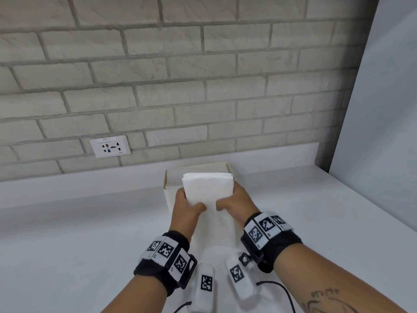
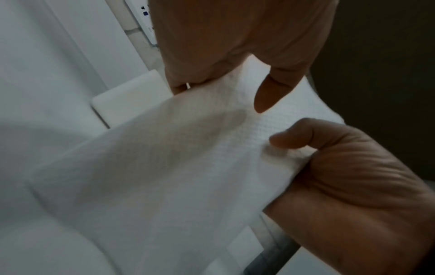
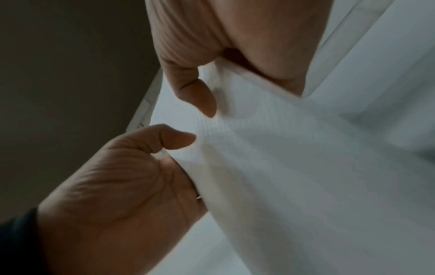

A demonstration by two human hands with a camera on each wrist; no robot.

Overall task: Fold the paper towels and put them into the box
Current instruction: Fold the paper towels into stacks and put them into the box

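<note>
A stack of folded white paper towels (image 1: pixel 207 188) is held upright in front of the open cream box (image 1: pixel 168 195), which stands at the back of the counter. My left hand (image 1: pixel 188 204) grips the stack's left edge and my right hand (image 1: pixel 234 199) grips its right edge, both thumbs pressed on the near face. White towel trails from the stack down toward me. In the left wrist view my left hand (image 2: pixel 294 148) pinches the embossed towel (image 2: pixel 164 167), with the box corner (image 2: pixel 127 96) behind. The right wrist view has my right hand (image 3: pixel 179 147) pinching the towel (image 3: pixel 294 167).
The white counter (image 1: pixel 67 222) runs along a brick wall holding a socket plate (image 1: pixel 110 146). A tall white panel (image 1: pixel 383 109) closes off the right side. Black cables (image 1: pixel 282 290) lie near the counter's front edge under my right forearm.
</note>
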